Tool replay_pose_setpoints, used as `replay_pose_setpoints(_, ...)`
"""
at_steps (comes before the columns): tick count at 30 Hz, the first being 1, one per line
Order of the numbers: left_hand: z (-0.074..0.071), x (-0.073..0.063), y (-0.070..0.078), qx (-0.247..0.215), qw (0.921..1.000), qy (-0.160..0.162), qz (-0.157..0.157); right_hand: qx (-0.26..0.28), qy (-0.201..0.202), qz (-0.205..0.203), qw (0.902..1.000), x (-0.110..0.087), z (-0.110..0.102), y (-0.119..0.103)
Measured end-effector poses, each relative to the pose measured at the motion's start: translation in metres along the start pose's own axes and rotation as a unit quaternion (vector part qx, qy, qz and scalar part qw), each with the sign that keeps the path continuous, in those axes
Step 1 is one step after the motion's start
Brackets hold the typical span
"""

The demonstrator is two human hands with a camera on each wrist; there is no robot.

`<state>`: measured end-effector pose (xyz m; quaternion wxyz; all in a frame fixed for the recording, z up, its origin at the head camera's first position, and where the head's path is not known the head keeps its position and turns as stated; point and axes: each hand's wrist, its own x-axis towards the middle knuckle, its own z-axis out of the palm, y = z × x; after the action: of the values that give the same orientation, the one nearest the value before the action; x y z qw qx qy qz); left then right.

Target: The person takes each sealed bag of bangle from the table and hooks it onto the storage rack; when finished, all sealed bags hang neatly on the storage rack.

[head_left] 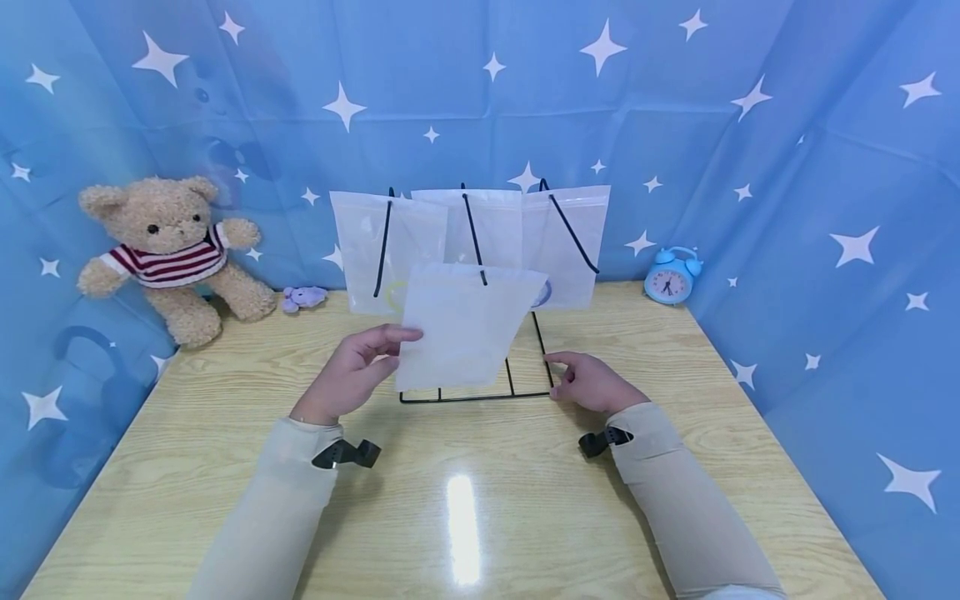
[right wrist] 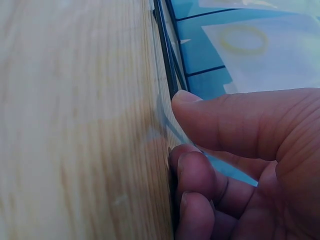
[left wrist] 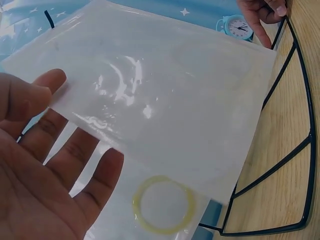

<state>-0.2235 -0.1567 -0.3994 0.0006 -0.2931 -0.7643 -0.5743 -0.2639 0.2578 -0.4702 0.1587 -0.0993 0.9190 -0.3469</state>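
Note:
A black wire display rack (head_left: 476,398) stands on the table, with clear-white zip bags hanging from its prongs. One zip bag (head_left: 465,325) hangs at the front, its lower part swung to the left. My left hand (head_left: 356,367) is at that bag's left edge, index fingertip over its face; the left wrist view shows the fingers (left wrist: 107,170) spread along the edge. My right hand (head_left: 596,382) holds the front right corner of the rack's base. In the right wrist view the thumb (right wrist: 225,120) lies on the black bar with the other fingers curled beneath.
Behind hang a left bag (head_left: 356,242), a middle bag (head_left: 495,225) and a right bag (head_left: 577,217). A yellow ring (left wrist: 165,230) shows through one bag. A teddy bear (head_left: 172,242) and small purple toy (head_left: 303,297) sit at left; a blue alarm clock (head_left: 669,283) stands at right.

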Motion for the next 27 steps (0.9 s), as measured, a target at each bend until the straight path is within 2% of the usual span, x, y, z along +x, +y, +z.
replay_pose_setpoints(4,0.002,0.001,-0.004,0.014,0.9996,-0.024,0.006,-0.001,-0.001,0.001,1.0,0.0,0.0,0.0)
replay_pose_setpoints(7,0.005,0.003,-0.01,0.02,0.9984,-0.053,0.005,0.001,-0.002,0.002,1.0,0.0,0.0,-0.001)
replay_pose_setpoints(12,0.01,0.005,-0.022,0.024,0.9932,-0.105,-0.044,0.004,-0.003,0.004,1.0,0.0,0.0,0.0)
replay_pose_setpoints(16,0.013,0.007,-0.029,0.044,0.9871,-0.129,-0.085,0.005,-0.002,0.003,1.0,0.001,0.0,0.0)
replay_pose_setpoints(21,0.017,0.007,-0.035,0.045,0.9861,-0.123,-0.102,0.001,-0.001,0.0,1.0,0.0,0.0,-0.001)
replay_pose_setpoints(27,0.017,0.007,-0.037,0.024,0.9916,-0.072,-0.105,-0.001,-0.001,0.003,1.0,-0.001,0.0,-0.001)
